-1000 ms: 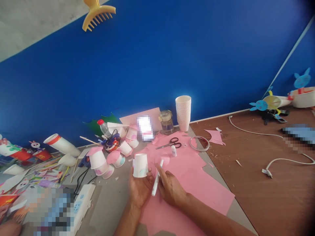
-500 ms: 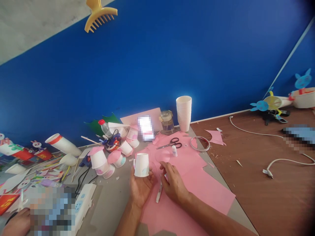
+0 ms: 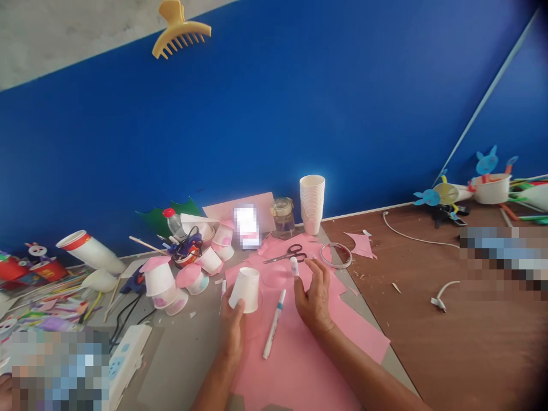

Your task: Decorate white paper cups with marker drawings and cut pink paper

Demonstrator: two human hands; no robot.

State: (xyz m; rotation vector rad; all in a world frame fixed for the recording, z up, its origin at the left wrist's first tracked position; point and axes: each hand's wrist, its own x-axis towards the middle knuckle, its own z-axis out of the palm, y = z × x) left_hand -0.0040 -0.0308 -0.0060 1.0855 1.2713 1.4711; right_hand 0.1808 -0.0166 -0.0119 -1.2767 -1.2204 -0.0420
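Two hands: the left hand [image 3: 231,337] holds one white paper cup [image 3: 246,290]; the right hand [image 3: 314,302] holds nothing.
Left grip: narrow, fingers closed around the lower side of the cup, which tilts slightly above a pink paper sheet [image 3: 295,371].
Right grip: wide, fingers spread and raised, just beside a small white glue stick [image 3: 294,266] standing upright on the sheet.
Between the hands: a white marker [image 3: 273,323] with a blue band lies on the sheet.
Far end of the sheet: black-handled scissors [image 3: 286,255] lie flat, with a clear tape roll [image 3: 336,256] just beyond the sheet's right side.
Far edge of the grey table [image 3: 180,365]: a tall stack of paper cups [image 3: 311,204] stands beside a glass jar [image 3: 282,218].
Left part of the table: white cups with pink paper tops [image 3: 159,279] cluster together, near a white power strip [image 3: 124,365].
Right of the table: a brown wooden board [image 3: 428,314] carries a white cable [image 3: 419,231].
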